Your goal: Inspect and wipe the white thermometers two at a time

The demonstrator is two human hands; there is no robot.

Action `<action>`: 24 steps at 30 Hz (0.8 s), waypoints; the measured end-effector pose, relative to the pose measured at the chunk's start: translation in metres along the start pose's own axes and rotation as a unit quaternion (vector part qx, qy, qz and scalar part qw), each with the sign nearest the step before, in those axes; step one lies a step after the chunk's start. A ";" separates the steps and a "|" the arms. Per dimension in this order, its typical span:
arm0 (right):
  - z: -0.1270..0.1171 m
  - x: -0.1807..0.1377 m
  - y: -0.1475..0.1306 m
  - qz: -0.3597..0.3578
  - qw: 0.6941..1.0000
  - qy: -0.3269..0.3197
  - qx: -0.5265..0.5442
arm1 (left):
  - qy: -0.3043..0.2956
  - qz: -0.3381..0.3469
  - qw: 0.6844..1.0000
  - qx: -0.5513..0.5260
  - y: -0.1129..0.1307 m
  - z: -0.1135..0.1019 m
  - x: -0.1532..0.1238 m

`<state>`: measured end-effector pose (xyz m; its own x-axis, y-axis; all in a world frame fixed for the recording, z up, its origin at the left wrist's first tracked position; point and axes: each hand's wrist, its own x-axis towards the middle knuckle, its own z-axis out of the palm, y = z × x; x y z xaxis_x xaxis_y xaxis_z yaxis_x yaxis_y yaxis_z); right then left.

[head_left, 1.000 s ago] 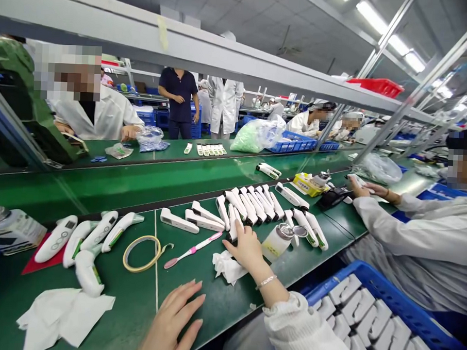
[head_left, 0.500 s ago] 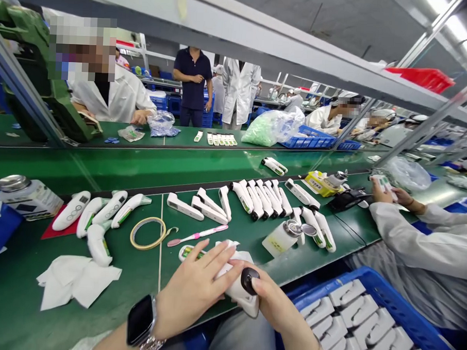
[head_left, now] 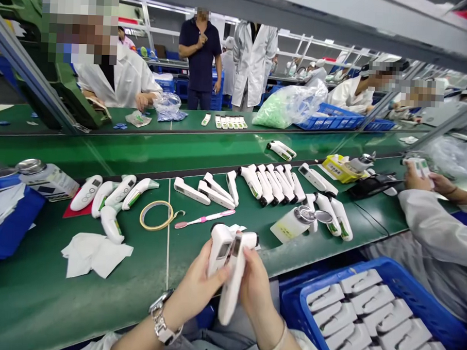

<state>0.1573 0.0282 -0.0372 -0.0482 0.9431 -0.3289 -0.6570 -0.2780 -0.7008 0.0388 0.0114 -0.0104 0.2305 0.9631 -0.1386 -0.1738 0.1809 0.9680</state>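
Note:
Near the front edge of the green bench, both my hands hold white handheld thermometers upright. My left hand (head_left: 195,289) grips one thermometer (head_left: 218,249) with its display facing me. My right hand (head_left: 256,289) grips a second thermometer (head_left: 233,278) pressed against the first. Behind them lie a crumpled white wipe (head_left: 239,229), a pink toothbrush (head_left: 204,219), a ring of tape (head_left: 156,215) and a row of several more white thermometers (head_left: 270,183). A small white bottle (head_left: 293,224) lies on its side to the right.
A blue crate (head_left: 402,285) of white parts stands at my lower right. More thermometers (head_left: 112,198) and a white cloth (head_left: 94,252) lie at left, beside a blue bin (head_left: 6,232). A co-worker's sleeve (head_left: 432,225) reaches in at right; other people work across the belt (head_left: 141,153).
My right hand took a thermometer from the row and brought it to the bench edge. My left hand came off the bench. Both hands now hold two thermometers raised together.

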 end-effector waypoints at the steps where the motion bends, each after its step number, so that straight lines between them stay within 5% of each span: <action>1: 0.001 0.000 -0.004 0.045 0.998 -0.024 0.039 | 0.007 -0.033 0.996 -0.085 0.002 -0.001 0.000; 4: 0.001 0.000 -0.016 0.131 0.984 -0.080 0.088 | 0.044 -0.135 0.952 -0.270 0.006 -0.004 0.001; 8: -0.002 -0.005 -0.022 0.125 0.988 -0.057 0.068 | 0.066 -0.194 0.923 -0.325 0.007 -0.005 0.001; 15: 0.006 -0.015 -0.027 0.159 0.973 -0.123 0.112 | 0.059 -0.183 0.916 -0.353 0.013 -0.005 -0.010; 24: 0.017 -0.026 -0.033 0.191 0.963 -0.123 0.146 | 0.063 -0.177 0.912 -0.365 0.024 -0.003 -0.018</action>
<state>0.1673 0.0163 0.0050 -0.4818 0.8066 -0.3424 -0.7371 -0.5843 -0.3395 0.0280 -0.0007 0.0151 0.2926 0.8258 -0.4822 -0.7120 0.5247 0.4666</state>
